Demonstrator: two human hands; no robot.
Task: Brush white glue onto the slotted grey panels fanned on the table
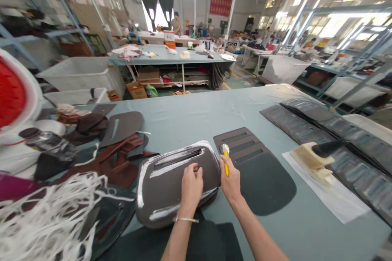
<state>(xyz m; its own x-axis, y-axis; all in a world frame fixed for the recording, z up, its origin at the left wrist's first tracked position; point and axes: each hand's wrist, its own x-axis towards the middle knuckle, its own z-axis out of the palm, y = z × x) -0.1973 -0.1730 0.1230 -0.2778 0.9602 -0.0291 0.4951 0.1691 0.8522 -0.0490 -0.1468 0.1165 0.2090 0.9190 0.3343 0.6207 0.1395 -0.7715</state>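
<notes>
A dark grey-brown rounded panel [171,195] lies in front of me, with a long slot near its far edge. White streaks of paste or glue run along its border and beside the slot. My left hand [192,185] rests on top of this panel, fingers loosely bent and nothing visible in them. At the panel's right edge, my right hand [230,179] grips a small brush [226,165] with a yellow handle; its bristles, coated white, point up and away. Just right of that hand lies a second dark panel [263,183] with three slots.
White cords [61,216] lie tangled at left, near brown leather scraps [113,163] and a plastic bottle [45,142]. At right, a cream container [309,159] with a dark object in it stands on white paper [337,208], beside overlapping rows of slotted panels [294,126].
</notes>
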